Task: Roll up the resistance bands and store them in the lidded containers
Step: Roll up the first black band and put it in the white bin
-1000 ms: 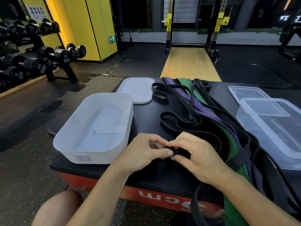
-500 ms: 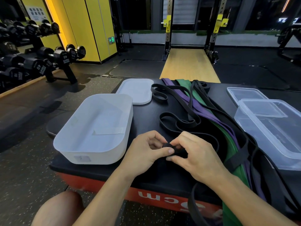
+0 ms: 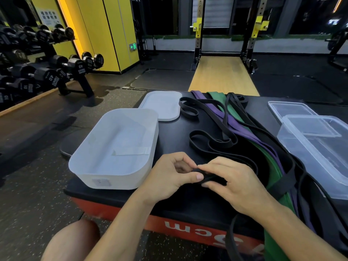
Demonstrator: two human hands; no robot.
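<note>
Gym box top (image 3: 175, 136), black band (image 3: 211, 179) end pinched between left hand (image 3: 169, 178) and right hand (image 3: 237, 183)

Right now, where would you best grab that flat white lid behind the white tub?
Probably its left rim, coming from the left: the white lid lies flat, a black band loop crowds its right side, and the white tub blocks its near side.

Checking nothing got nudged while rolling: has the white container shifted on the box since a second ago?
No. The white container keeps its place relative to the white lid and the front edge of the box.
</note>
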